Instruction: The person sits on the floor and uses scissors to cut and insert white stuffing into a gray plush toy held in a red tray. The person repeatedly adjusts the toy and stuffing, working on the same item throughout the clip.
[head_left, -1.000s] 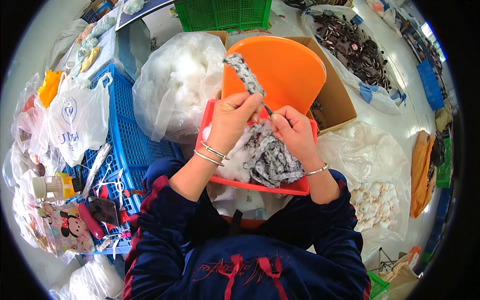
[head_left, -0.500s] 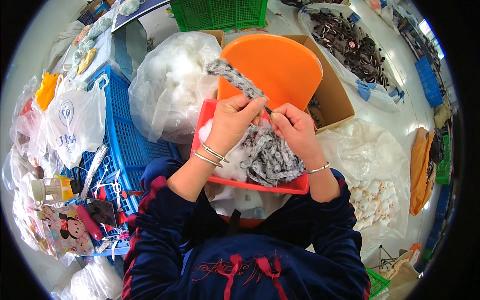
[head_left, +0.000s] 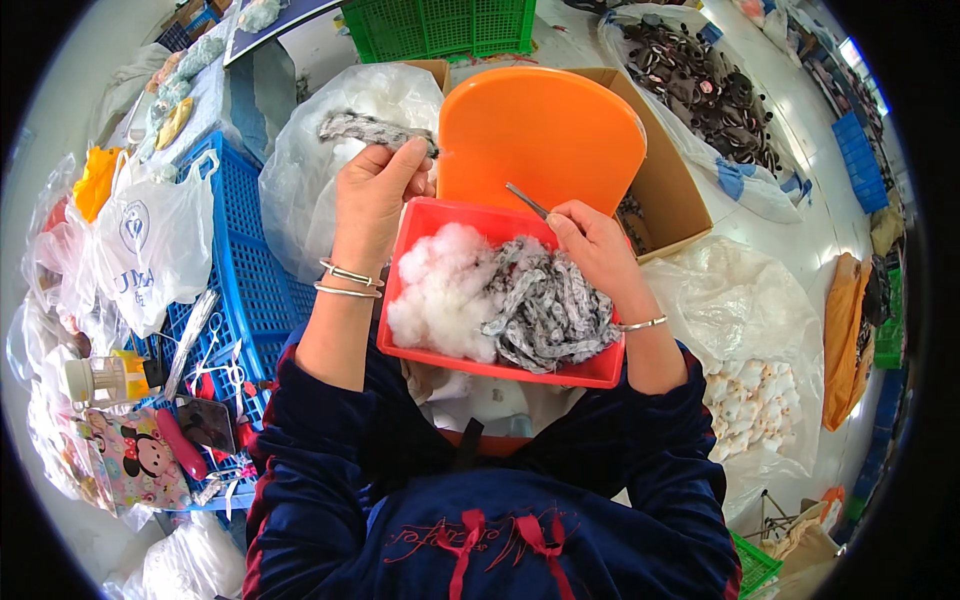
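Head view: you sit over a pale, shiny floor [head_left: 575, 42], goods on every side. Blue crate [head_left: 235, 240] at your left, scissors [head_left: 237, 375] and phone [head_left: 205, 425] on it. Green crate [head_left: 440, 28] at the far edge. Orange panel [head_left: 545, 135] rises just behind the red tray [head_left: 455, 212], hiding part of the cardboard box [head_left: 680, 205]. Your left hand [head_left: 385, 185] is closed, pinching a grey strip [head_left: 358, 128], which hangs across the view of a clear bag [head_left: 298, 205] of white fluff. Your right hand [head_left: 590, 240] grips a thin dark tool [head_left: 527, 200] above the tray's far edge, its tip well apart from the strip. Tray: white stuffing [head_left: 440, 290] left, heaped fuzzy grey lengths [head_left: 550, 315] right. Far right, a sack holds dark brown pieces [head_left: 700, 90].
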